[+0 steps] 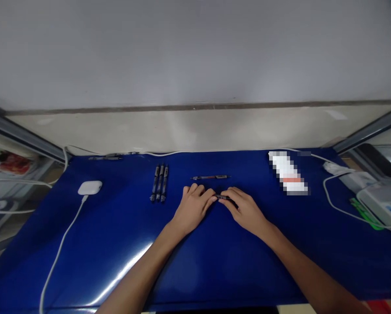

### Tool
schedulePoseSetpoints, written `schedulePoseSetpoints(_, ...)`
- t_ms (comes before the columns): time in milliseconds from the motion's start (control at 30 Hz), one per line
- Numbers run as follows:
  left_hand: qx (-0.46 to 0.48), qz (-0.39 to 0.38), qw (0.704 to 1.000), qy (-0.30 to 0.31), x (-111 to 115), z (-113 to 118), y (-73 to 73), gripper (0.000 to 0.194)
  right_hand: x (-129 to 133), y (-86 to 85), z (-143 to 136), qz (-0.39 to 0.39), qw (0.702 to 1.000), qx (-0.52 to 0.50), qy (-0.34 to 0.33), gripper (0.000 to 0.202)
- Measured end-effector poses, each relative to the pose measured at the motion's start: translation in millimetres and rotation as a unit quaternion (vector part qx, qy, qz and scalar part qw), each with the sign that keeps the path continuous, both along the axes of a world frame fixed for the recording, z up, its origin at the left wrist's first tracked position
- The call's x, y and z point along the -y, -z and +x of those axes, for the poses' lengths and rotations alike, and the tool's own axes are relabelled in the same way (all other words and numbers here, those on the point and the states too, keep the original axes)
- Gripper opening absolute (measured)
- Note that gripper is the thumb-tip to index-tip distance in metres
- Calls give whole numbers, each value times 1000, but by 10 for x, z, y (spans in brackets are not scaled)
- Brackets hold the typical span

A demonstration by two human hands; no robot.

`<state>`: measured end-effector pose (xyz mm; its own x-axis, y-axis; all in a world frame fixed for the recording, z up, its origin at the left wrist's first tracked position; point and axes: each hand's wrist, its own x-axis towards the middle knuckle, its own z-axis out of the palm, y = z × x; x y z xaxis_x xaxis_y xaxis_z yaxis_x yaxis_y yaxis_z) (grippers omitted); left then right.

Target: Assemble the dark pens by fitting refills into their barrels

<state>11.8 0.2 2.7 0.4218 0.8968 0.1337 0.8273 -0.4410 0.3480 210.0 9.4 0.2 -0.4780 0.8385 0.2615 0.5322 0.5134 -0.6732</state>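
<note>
Between my two hands a dark pen (222, 197) lies level, low over the blue table. My left hand (195, 203) is closed and pinches its left end, which the fingers mostly hide. My right hand (241, 205) is closed too, thumb and fingers gripping the pen's right part. Just beyond my hands a single grey and black pen (211, 177) lies crosswise on the table. Off to the left of my left hand, three matching pens (159, 183) lie side by side, pointing away from me.
A white earbud case (90, 187) with a plugged-in cable rests at the left. More pens (113, 156) lie along the back edge by the wall. At the right are a blurred-out white object (289, 172), a green item (367, 214), cables and a pale container (387, 200).
</note>
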Motion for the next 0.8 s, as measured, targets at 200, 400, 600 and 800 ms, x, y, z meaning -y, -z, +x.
schedulePoseSetpoints(200,-31,26,999,14,30,46,-58,32,30,-31,-40,-71,995,-31,69,47)
schedulePoseSetpoints(400,-67,42,997,14,38,44,-48,31,36,-32,-33,-83,993,-30,78,50)
schedulePoseSetpoints(600,-64,56,996,2,31,7,-25,28,26,-63,-6,51,998,5,31,24)
schedulePoseSetpoints(800,-98,90,991,6,34,11,-62,27,54,-52,-40,27,998,-10,48,37)
